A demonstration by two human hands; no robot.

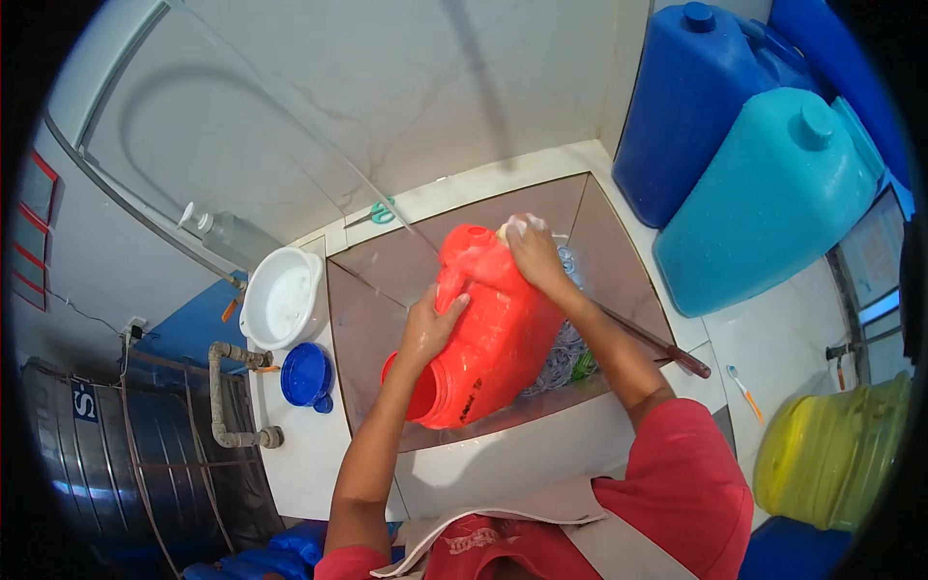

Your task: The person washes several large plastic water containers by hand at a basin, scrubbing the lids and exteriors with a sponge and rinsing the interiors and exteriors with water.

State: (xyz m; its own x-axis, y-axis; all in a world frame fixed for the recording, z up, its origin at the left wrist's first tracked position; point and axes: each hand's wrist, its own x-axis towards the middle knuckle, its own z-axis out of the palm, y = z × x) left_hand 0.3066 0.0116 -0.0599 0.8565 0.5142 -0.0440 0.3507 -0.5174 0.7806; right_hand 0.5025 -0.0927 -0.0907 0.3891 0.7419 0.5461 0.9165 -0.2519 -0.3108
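A wet red plastic jug (500,326) lies tilted over a tiled basin (370,290), its wide round mouth towards the lower left and a small spout at its top. My left hand (429,326) is closed round the jug's moulded handle. My right hand (533,250), covered in white suds, holds a small yellowish sponge, partly hidden by the fingers, against the jug's upper right side. Below the jug in the basin lies a grey stringy heap (562,359), perhaps a mop head, with a bit of green. A brown-handled stick (689,361) leans over the basin's right edge.
On the left ledge are a white plastic basin (284,299), a blue lid (306,373) and a clear pump bottle (235,232). Green-handled scissors (380,211) lie on the back ledge. Blue (696,109) and turquoise (776,203) jugs, an orange-handled toothbrush (747,395) and a yellow container (826,457) stand or lie right.
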